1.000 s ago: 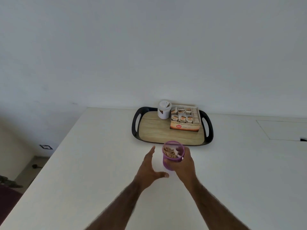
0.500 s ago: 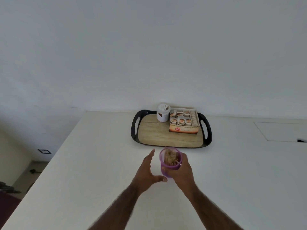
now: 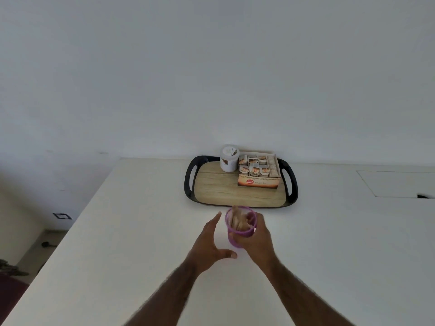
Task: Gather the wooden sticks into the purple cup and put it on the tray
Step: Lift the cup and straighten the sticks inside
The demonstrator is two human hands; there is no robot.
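The purple cup [image 3: 240, 234] sits in the grasp of the right hand [image 3: 257, 242], whose fingers curl round its lower wall, leaving the rim and mouth uncovered so that the wooden sticks [image 3: 237, 222] bunched inside stand free and are not pushed over. The left hand [image 3: 209, 242] holds nothing. It is spread beside the cup with the thumb stretched toward its base and the fingers pointing forward, probably as a guard in case the load tips. The cup is over the pale counter [image 3: 117, 231], just short of the near rim of the tray [image 3: 189, 182]. The frame is blurred here, so whether its base touches the counter or is lifted clear I cannot tell. With no loose sticks visible on the counter, gathering seems done and only the placing is left. On the tray a white jar [image 3: 228, 158] and an open carton of sachets [image 3: 259, 173] crowd the far right part, which leaves the wood-grain floor at the near left bare — the natural landing spot, straight ahead of the cup.
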